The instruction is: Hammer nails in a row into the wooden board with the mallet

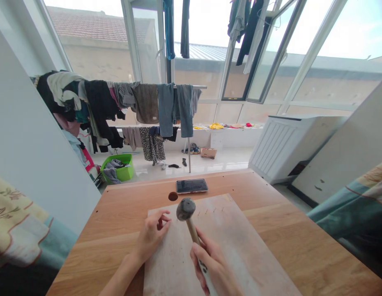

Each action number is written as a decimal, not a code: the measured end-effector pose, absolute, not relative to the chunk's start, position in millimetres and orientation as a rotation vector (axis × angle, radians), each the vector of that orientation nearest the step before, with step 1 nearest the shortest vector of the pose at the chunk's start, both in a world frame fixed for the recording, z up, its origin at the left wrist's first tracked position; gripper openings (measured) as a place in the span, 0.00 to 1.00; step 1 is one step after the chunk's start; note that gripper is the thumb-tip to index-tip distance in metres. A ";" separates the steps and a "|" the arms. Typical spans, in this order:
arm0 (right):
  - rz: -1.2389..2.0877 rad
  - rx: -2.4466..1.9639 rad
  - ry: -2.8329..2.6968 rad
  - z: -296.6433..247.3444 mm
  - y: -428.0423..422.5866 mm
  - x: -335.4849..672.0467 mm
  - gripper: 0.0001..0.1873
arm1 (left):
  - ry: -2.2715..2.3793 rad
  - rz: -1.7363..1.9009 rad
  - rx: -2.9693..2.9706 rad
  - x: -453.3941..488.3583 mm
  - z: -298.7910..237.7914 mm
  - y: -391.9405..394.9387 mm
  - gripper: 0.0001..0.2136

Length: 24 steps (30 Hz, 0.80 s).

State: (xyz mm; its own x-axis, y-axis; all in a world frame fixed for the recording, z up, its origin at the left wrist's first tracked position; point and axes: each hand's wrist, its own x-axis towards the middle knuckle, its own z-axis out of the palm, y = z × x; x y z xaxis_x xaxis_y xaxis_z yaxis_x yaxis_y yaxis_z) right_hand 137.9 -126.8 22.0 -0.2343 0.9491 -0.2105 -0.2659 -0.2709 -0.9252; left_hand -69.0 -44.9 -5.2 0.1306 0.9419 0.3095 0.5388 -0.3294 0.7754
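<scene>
My right hand [211, 261] is wrapped round the light handle of a mallet [186, 209]. The mallet's dark head is raised over a flat wooden board [206, 242]. Several thin nails [215, 210] stand in a row near the board's far edge, some leaning. At the board's left edge rests my left hand [155, 228], its fingers loosely bent and a little apart. I can make out nothing held between them. A small dark spot shows on the board just right of its fingertips, partly behind the mallet head.
The board lies on a wooden table [117, 222] with a round hole [173, 196] and a phone [191, 186] beyond it. Past the table stand a laundry-covered drying rack [197, 87], a green basket [126, 168] and a white cabinet-like unit [277, 139]. Curtains hang at both sides.
</scene>
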 end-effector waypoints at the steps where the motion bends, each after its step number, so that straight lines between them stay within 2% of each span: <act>1: 1.686 -1.050 -1.025 23.0 -126.8 133.8 0.45 | 1.407 1.100 1.942 -68.9 -5.7 -44.8 0.11; 5: 1.681 -1.054 -1.160 25.9 -123.7 117.4 0.44 | 1.406 1.118 2.004 -70.3 -8.7 -43.6 0.08; 9: 1.667 -1.099 -1.216 22.5 -119.7 107.5 0.39 | 1.396 1.136 2.003 -73.2 -12.0 -42.1 0.15; 14: 1.635 -1.164 -1.115 7.0 -122.7 104.3 0.40 | 1.404 1.115 1.993 -74.7 -12.4 -41.9 0.17; 18: 1.661 -1.043 -0.861 -1.4 -136.4 116.0 0.41 | 1.426 1.097 2.001 -75.3 -12.7 -43.1 0.20; 21: 1.594 -0.997 -0.781 -7.9 -149.8 138.3 0.39 | 1.451 1.122 2.011 -75.2 -13.9 -43.6 0.20; 24: 1.501 -1.138 -0.752 -18.6 -158.9 163.5 0.35 | 1.460 1.141 2.049 -73.6 -12.9 -43.0 0.18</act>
State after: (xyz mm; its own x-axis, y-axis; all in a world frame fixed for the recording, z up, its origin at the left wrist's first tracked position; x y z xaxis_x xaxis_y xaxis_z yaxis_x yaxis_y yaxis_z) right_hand 163.5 -158.9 -18.6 0.0125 0.9640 -0.2658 -0.3637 -0.2432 -0.8992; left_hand -73.6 -43.0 -12.9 0.1322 0.9089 0.3954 0.6034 -0.3903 0.6954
